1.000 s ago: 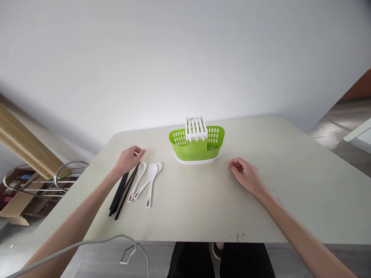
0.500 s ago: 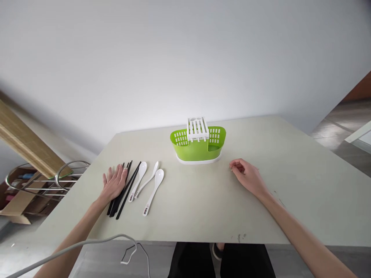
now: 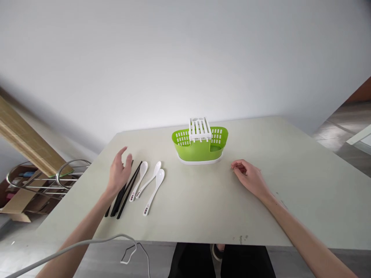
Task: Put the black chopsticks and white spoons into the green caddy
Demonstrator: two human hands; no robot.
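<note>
My left hand (image 3: 118, 172) is just above a bundle of black chopsticks (image 3: 125, 196), its thumb and fingers apart and nothing in it. It hides part of the bundle. Three white spoons lie right of the chopsticks: one spoon (image 3: 143, 169) closest to them, a second spoon (image 3: 157, 168) in the middle, and a third spoon (image 3: 159, 177) farthest right. My right hand (image 3: 249, 177) rests on the table with fingers loosely curled in, and I see nothing held. To its left stands a green basket (image 3: 195, 153) with a white slatted rack (image 3: 199, 131) across its top.
The pale table (image 3: 197, 208) meets a wall (image 3: 185, 65) at the back. A grey cable (image 3: 87, 242) crosses the view at lower left. Beyond the table's left edge are a metal rack (image 3: 55, 181), a cardboard box (image 3: 21, 200) and a long tan board (image 3: 29, 135).
My left hand has lifted off the chopsticks, turned, and drawn its fingers closer together. The leftmost chopstick and the middle spoon have shifted slightly. My right hand stays in its place.
</note>
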